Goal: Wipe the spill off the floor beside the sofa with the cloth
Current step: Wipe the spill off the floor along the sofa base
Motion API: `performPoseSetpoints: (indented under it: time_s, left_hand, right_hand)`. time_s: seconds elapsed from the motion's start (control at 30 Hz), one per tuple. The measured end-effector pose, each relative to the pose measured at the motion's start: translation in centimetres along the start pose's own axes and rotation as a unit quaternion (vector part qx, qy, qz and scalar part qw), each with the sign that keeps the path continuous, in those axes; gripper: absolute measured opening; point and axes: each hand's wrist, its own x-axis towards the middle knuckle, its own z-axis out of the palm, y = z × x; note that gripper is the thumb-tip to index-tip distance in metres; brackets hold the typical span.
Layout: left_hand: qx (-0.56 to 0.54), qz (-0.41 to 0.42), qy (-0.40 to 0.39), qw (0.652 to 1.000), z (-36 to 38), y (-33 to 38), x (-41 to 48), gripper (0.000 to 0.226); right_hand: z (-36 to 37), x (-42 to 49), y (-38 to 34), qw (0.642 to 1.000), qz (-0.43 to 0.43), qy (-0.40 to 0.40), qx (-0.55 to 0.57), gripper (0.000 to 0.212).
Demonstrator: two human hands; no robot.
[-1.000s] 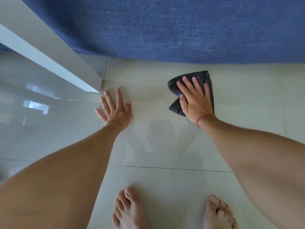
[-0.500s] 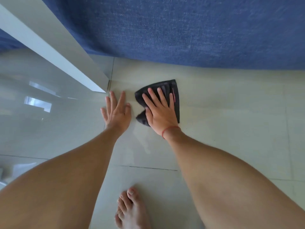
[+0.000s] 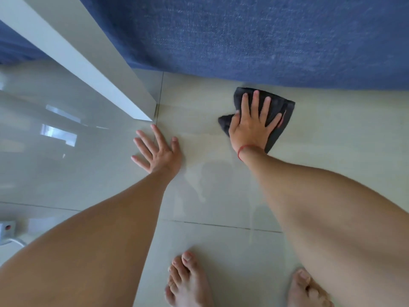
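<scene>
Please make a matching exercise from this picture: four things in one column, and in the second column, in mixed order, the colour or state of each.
Things:
1. cloth
2. sofa
3. left hand
4. wrist string

Colour or state:
A. red
B. blue fabric
C. flat on the bare tile, fingers spread
D. dark grey, pressed under the right hand

Pairs: 1-D, 2-B, 3-C, 4-A

- A white table edge [image 3: 73, 54] runs slanted across the upper left, and its corner ends above the tiles.
- A small white socket block [image 3: 7, 228] with a red button lies at the left border, with a white cable [image 3: 15, 242] beside it.
- Two bare feet [image 3: 188, 282] stand on the tiles at the bottom.
</scene>
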Motion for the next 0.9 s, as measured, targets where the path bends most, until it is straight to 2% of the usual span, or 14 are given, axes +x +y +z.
performPoseSetpoints:
  time_s: [0.1, 0.2, 0.33, 0.4, 0.47, 0.53, 0.67, 0.77, 0.9]
  left_hand:
    - [-0.002, -0.001, -0.018, 1.000, -0.2, -0.2, 0.2, 0.065]
    - [-0.001, -0.003, -0.028, 1.000, -0.5, -0.1, 0.3, 0.064]
    - [0.006, -0.003, -0.019, 1.000, -0.7, 0.1, -0.3, 0.064]
    - [-0.007, -0.002, 0.005, 1.000, -0.5, 0.7, -0.7, 0.062]
    - [-0.009, 0.014, 0.035, 0.999, 0.0, 1.9, -1.4, 0.059]
    - [0.014, 0.067, 0.057, 0.996, 0.8, 3.6, -2.3, 0.057]
    - [0.051, 0.160, 0.056, 0.984, 2.6, 6.5, -2.8, 0.057]
    - [0.075, 0.182, 0.018, 0.980, 3.8, 7.2, -2.0, 0.055]
    - [0.092, 0.169, 0.027, 0.981, 4.7, 7.1, -1.8, 0.055]
  right_hand:
    - [0.8, -1.2, -3.7, 0.995, -0.100, -0.012, -0.014, 0.055]
    - [1.2, -4.0, -4.4, 0.983, -0.179, -0.024, -0.009, 0.053]
    - [1.0, -6.2, -0.5, 0.952, -0.300, -0.057, -0.026, 0.050]
    - [0.3, -6.5, 2.4, 0.948, -0.311, -0.059, -0.030, 0.049]
    - [-0.5, -6.5, 5.4, 0.960, -0.272, -0.052, -0.027, 0.049]
    - [-1.5, -5.9, 8.3, 0.979, -0.197, -0.039, -0.024, 0.051]
    - [-3.0, -3.0, 12.5, 0.998, -0.060, -0.024, -0.027, 0.050]
    - [-3.2, -0.7, 12.3, 1.000, 0.015, -0.003, -0.002, 0.051]
    - [-2.5, 1.0, 8.9, 0.997, 0.064, 0.025, 0.021, 0.052]
